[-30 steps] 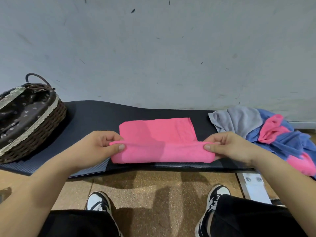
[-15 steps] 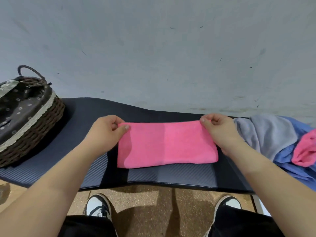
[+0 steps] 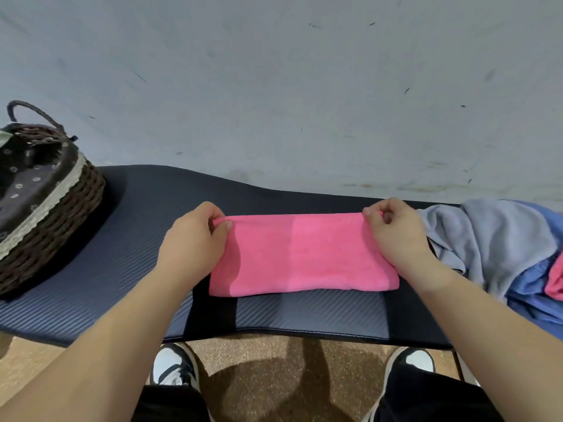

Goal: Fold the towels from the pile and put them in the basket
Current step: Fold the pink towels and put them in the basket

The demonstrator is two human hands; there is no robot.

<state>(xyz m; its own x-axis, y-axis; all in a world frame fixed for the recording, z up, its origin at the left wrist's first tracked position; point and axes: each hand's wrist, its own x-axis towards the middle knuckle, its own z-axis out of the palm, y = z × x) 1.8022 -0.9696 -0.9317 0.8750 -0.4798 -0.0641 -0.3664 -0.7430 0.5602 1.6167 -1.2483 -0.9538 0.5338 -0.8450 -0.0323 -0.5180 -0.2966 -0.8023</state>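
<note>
Head view: pink towel [image 3: 304, 254] lies flat, folded double, on the dark ribbed surface [image 3: 137, 239]. The left hand [image 3: 195, 242] and right hand [image 3: 393, 236] each pinch one far corner (probably squaring the edges before another fold). Well left of the towel stands the basket [image 3: 76, 205], wicker and lined; just right of it, the pile [image 3: 493, 239]. Behind the towel, a scuffed grey wall [image 3: 274, 86]; nearer, brown floor [image 3: 259, 357].

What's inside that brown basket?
Only a dark flowered cloth lining with a pale lacy edge shows at the top of the basket. Most of its inside is cut off by the picture's left edge, so whether towels lie in there cannot be told.
</note>
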